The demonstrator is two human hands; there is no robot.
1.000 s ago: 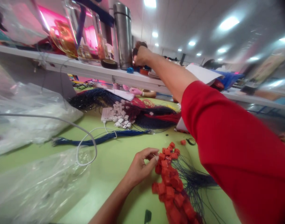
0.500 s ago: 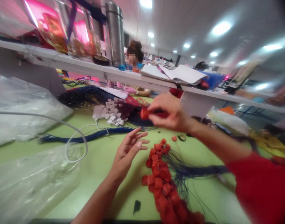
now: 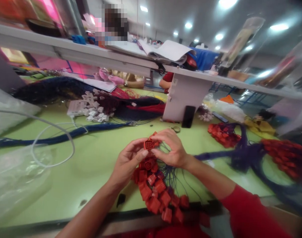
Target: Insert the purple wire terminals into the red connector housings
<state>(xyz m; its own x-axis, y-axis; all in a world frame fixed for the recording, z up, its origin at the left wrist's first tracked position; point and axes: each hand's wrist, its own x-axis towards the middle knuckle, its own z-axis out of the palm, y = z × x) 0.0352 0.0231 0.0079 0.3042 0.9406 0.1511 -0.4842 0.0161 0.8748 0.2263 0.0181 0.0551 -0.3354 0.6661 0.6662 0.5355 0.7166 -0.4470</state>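
White cable (image 3: 73, 147), clear plastic bag (image 3: 17, 178), upright black phone (image 3: 188, 116)

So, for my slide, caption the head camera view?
Left hand and right hand hold a red connector above a pile of wired red connectors on a green workbench.

A green workbench (image 3: 74, 178) bears blue wire bundles (image 3: 74, 131) and white connectors (image 3: 93, 114) (probably plastic).

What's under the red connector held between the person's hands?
Below the red plastic connector, pinched between the left hand and right hand, lies a heap of red connectors with dark blue wires. The heap covers the green tabletop beneath it.
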